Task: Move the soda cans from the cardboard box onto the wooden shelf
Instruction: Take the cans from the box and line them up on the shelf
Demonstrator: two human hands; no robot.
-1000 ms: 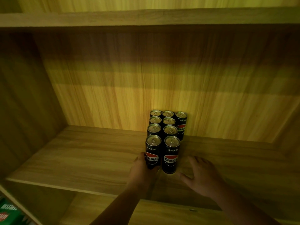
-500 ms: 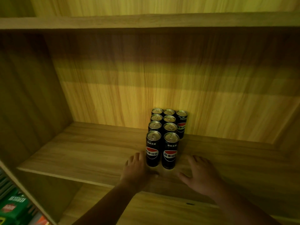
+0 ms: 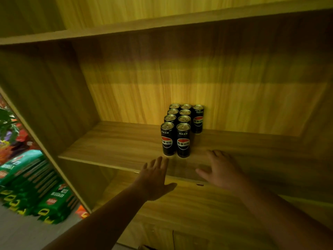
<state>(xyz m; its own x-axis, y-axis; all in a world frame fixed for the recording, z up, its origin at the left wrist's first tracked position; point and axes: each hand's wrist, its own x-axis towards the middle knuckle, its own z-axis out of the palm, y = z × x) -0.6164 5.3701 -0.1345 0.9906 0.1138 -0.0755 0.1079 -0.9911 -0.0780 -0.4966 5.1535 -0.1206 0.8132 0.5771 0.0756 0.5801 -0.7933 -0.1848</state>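
Several black soda cans with red-and-blue logos stand upright in a tight cluster on the wooden shelf, near its back panel. My left hand hovers at the shelf's front edge, just below and left of the front cans, fingers spread, holding nothing. My right hand is to the right of the front cans, also spread and empty, apart from them. The cardboard box is not in view.
The shelf's left side panel stands close on the left and an upper board runs overhead. Green packaged goods are stacked on the floor at the far left. Shelf surface lies bare left and right of the cans.
Both hands have drawn back from the front cans toward the shelf edge; the left hand let go of the front-left can. The view has swung right, showing more of the floor at left.
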